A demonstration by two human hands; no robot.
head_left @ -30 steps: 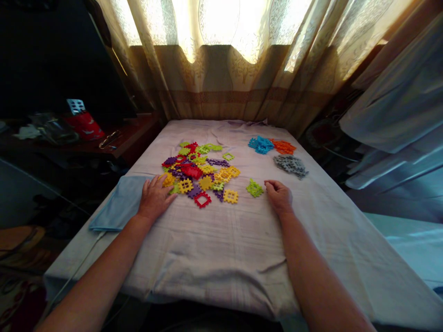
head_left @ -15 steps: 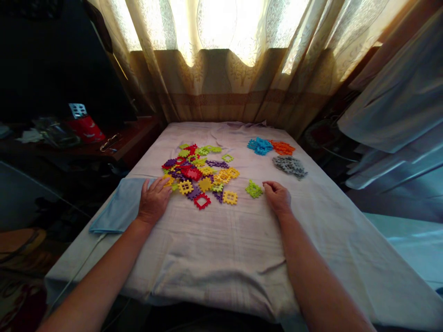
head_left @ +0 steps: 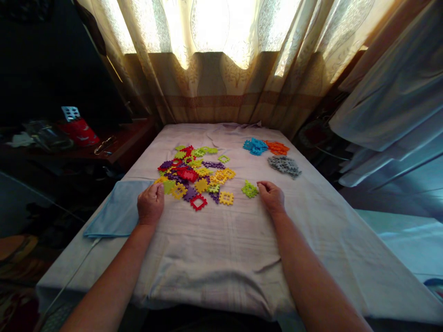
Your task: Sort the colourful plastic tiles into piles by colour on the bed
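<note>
My left hand [head_left: 151, 203] is closed at the left edge of a mixed pile of toothed plastic building tiles. A lime green tile [head_left: 169, 186] shows at its fingertips, apparently pinched there. Beside it in the pile lie a yellow window tile [head_left: 179, 190], a red frame tile [head_left: 198, 202] and a purple tile [head_left: 190, 193]. My right hand [head_left: 272, 197] rests on the cloth with its fingers curled together; whatever they may hold is hidden. Its fingertips are close to a small heap of lime green tiles [head_left: 249, 189].
Blue tiles [head_left: 255, 146], orange tiles [head_left: 278, 148] and grey tiles [head_left: 284, 166] form separate heaps at the back right. A folded blue cloth [head_left: 112, 212] lies by my left forearm on the cloth-covered table [head_left: 221, 249]. Curtains [head_left: 214, 87] hang behind.
My left hand has gone from spread fingers over the pile's edge to a closed grip, uncovering the lime green tile. The right hand stays by its green heap; the view has shifted slightly.
</note>
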